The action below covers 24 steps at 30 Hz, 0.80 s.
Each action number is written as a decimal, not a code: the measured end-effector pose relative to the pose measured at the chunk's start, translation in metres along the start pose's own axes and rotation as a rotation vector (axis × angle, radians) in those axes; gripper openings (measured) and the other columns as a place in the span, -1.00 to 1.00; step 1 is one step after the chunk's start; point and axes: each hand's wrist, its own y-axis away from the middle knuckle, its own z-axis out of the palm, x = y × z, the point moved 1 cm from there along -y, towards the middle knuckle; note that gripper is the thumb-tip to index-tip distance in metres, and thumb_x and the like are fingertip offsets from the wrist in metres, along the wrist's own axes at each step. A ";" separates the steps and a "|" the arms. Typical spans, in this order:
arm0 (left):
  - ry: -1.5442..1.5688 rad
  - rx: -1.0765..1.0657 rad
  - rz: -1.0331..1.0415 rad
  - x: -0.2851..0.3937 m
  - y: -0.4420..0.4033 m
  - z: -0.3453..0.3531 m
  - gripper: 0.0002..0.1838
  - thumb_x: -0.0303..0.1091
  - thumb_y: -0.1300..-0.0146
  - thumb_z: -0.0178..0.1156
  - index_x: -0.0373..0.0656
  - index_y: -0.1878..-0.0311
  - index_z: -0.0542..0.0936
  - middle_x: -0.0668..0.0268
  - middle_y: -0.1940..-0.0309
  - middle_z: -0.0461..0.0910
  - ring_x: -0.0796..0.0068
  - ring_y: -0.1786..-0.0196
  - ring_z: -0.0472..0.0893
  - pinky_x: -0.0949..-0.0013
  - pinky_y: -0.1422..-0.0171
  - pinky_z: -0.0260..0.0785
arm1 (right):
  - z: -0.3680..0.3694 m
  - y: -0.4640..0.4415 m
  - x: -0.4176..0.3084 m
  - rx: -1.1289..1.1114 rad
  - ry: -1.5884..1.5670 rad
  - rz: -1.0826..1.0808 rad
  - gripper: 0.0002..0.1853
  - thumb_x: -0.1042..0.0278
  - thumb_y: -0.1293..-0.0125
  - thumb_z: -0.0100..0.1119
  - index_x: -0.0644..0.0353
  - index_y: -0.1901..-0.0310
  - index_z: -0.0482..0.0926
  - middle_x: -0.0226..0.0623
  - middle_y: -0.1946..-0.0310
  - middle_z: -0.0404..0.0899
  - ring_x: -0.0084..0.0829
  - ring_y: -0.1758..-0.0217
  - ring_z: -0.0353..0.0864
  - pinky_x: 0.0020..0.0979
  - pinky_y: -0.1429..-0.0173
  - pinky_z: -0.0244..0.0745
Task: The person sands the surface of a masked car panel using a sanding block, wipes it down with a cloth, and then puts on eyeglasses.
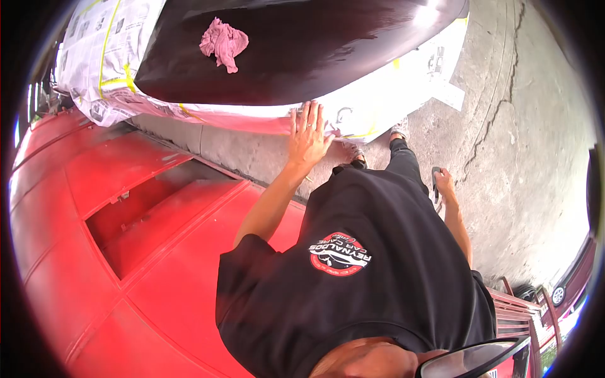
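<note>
My left hand (pixel 307 143) lies flat with its fingers stretched out, touching the paper-covered edge beside a glossy dark vehicle panel (pixel 271 69). A ring shows on one finger. White and printed masking paper (pixel 372 104) with yellow tape surrounds the panel. A crumpled pink cloth (pixel 225 44) rests on the panel, apart from both hands. Low at my right side, my right hand (pixel 445 183) is closed around a small dark handheld object (pixel 436 181). Its exact kind is too small to make out.
A red metal surface with a rectangular opening (pixel 167 214) stands close on my left. Cracked concrete floor (pixel 504 145) runs along the right. Behind me on the right are a red metal railing (pixel 513 312) and a parked car (pixel 570 283).
</note>
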 end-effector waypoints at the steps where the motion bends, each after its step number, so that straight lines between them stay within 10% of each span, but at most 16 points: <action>1: 0.001 0.001 -0.006 0.004 -0.002 -0.004 -0.12 0.09 -0.30 0.29 -0.30 -0.52 0.32 0.06 -0.58 0.23 0.08 -0.63 0.19 -0.19 -0.71 -0.16 | -0.001 0.004 -0.004 -0.020 -0.032 0.018 -0.48 0.12 -0.30 0.19 0.15 -0.25 0.63 -0.09 0.11 0.75 -0.28 0.07 0.73 -0.25 -0.02 0.59; 8: 0.096 0.153 0.050 -0.034 0.005 -0.012 -0.22 0.11 -0.34 0.26 -0.27 -0.45 0.42 0.08 -0.35 0.52 0.09 -0.48 0.42 -0.10 -0.66 0.02 | 0.015 -0.013 0.048 -0.069 0.011 0.027 -0.48 0.05 -0.29 0.20 0.15 -0.20 0.66 -0.06 0.14 0.74 -0.26 0.09 0.74 -0.20 0.06 0.60; 24: -0.168 0.207 -0.149 -0.157 0.049 -0.046 -0.23 0.28 -0.34 0.22 -0.03 -0.46 0.46 0.10 -0.43 0.40 0.02 -0.52 0.33 -0.27 -0.59 0.08 | 0.007 -0.017 0.004 -0.054 -0.017 0.004 -0.42 0.13 -0.28 0.17 0.23 -0.29 0.58 -0.06 0.10 0.73 -0.24 0.11 0.74 -0.22 0.05 0.60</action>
